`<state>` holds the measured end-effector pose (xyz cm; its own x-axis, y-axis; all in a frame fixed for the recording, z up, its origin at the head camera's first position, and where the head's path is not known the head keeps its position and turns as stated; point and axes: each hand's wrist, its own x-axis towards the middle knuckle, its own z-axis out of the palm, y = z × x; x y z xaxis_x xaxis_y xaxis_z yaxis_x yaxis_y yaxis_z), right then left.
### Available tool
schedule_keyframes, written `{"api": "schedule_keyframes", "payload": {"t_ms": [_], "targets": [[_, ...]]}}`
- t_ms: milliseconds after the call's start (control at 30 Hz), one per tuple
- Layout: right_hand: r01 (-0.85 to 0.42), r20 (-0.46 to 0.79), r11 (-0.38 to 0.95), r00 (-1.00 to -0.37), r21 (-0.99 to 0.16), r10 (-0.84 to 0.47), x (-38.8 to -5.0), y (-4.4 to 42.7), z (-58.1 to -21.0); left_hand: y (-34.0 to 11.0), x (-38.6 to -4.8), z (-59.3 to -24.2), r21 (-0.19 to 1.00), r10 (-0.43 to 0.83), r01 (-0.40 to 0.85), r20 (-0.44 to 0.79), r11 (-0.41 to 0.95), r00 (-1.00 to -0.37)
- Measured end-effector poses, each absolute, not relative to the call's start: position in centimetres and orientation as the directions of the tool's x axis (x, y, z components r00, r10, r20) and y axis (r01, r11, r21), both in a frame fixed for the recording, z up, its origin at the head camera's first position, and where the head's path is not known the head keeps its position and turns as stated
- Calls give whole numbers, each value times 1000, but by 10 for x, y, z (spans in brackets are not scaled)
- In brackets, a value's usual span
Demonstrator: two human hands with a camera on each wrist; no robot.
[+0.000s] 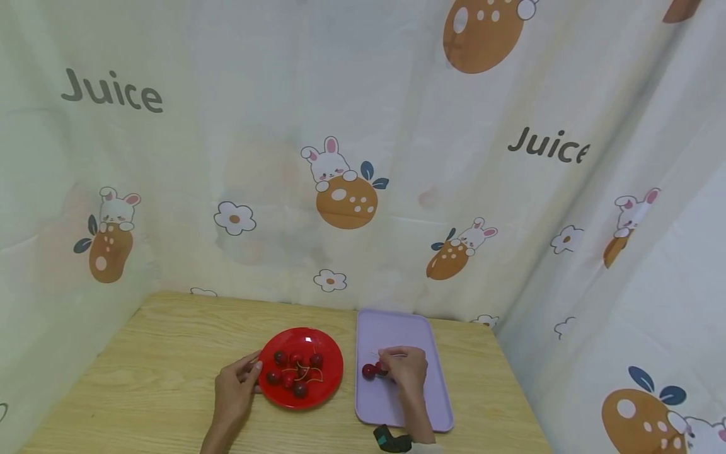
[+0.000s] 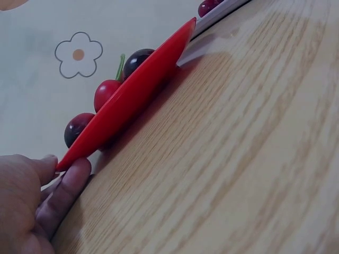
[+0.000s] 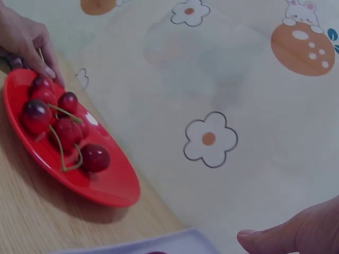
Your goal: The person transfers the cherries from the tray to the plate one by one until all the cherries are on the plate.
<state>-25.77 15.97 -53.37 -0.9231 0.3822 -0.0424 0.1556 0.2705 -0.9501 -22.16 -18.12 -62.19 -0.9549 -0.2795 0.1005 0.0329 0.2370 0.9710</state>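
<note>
My left hand [image 1: 234,388] pinches the left rim of a red plate [image 1: 331,378], thumb on top and fingers below. Several dark red cherries [image 1: 300,389] lie on the plate, some with green stems. Over the lilac tray [image 1: 416,331] to the right, my right hand [image 1: 409,369] bends its fingers down and pinches a cherry [image 1: 380,366], partly hidden by the fingertips. Another cherry [image 1: 368,371] sits just left of it on the tray. Only the right thumb [image 3: 280,235] shows clearly in the right wrist view.
Plate and tray stand side by side on a light wooden table [image 1: 170,359], a narrow gap between them. A printed curtain [image 1: 272,157] hangs behind the table and along its sides. Bare wood shows left of the plate and right of the tray.
</note>
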Motion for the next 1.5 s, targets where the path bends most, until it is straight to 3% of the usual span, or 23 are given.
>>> {"api": "schedule_keyframes", "payload": {"t_ms": [833, 1500], "targets": [[182, -11, 362, -905, -914, 426, -274, 200, -546, -181, -223, -622, 967, -285, 35, 109, 253, -952], [150, 53, 501, -928, -852, 368, -278, 191, -554, -182, -223, -621, 969, -286, 23, 95, 245, -953]]}}
